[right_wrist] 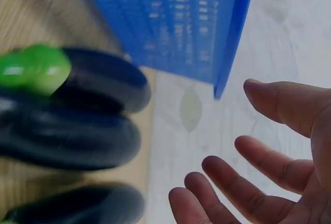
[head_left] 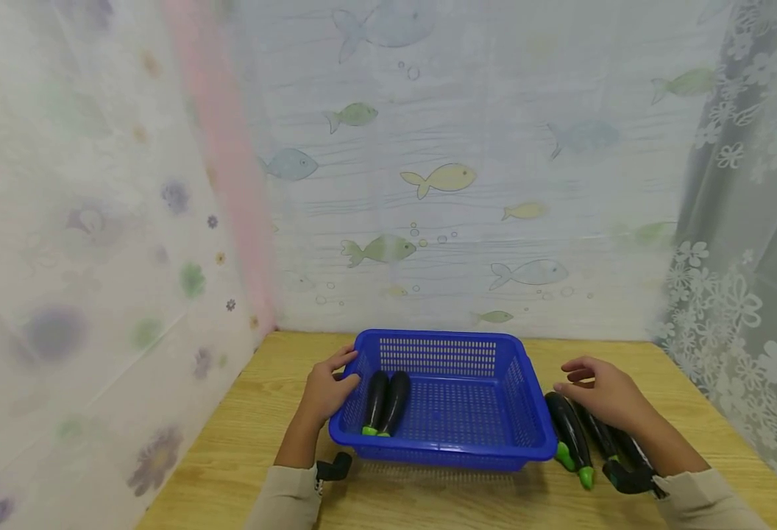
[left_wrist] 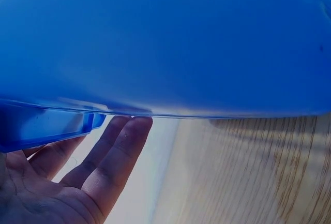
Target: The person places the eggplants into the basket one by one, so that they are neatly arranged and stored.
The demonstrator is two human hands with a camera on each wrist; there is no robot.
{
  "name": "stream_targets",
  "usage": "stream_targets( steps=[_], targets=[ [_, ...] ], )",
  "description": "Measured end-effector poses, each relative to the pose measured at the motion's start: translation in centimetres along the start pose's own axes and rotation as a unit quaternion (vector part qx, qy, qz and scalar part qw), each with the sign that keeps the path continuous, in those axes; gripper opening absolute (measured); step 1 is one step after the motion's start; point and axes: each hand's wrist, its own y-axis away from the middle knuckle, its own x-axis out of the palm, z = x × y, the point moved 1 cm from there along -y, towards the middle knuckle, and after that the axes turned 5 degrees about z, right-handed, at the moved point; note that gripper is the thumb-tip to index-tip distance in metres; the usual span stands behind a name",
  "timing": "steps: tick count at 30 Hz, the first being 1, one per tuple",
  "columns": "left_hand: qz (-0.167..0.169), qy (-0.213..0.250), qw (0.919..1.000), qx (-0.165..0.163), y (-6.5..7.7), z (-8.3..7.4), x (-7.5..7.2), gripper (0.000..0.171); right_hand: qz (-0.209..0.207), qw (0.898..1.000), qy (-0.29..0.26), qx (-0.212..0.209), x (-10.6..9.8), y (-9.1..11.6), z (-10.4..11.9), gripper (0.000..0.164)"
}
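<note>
A blue plastic basket [head_left: 438,445] stands on the table with two dark eggplants [head_left: 396,401] side by side at its left end. My left hand [head_left: 325,388] holds the basket's left rim, thumb at the top edge and fingers [left_wrist: 120,154] along the outside; the left wrist view hides the thumb. Just right of the basket, my right hand [head_left: 603,390] hovers above several more eggplants [head_left: 570,434] with green stem ends. Its fingers [right_wrist: 248,190] are spread and relaxed, with nothing between them and apart from the eggplants [right_wrist: 77,136].
The wooden table [head_left: 249,442] meets a curtain printed with fish [head_left: 441,177] at the back. Flowered sheeting [head_left: 157,331] hangs at the left, and a lacy white curtain [head_left: 753,309] at the right. A black wrist mount [head_left: 335,467] sits on the left forearm.
</note>
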Motion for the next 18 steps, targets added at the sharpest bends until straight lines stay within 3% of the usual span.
stream_targets(
  steps=[18],
  targets=[
    [0.000,0.005,1.0000,-0.007,0.1,-0.4,0.0,0.054,0.009,0.999,0.014,0.050,-1.6,1.8,-5.2,0.059]
  ],
)
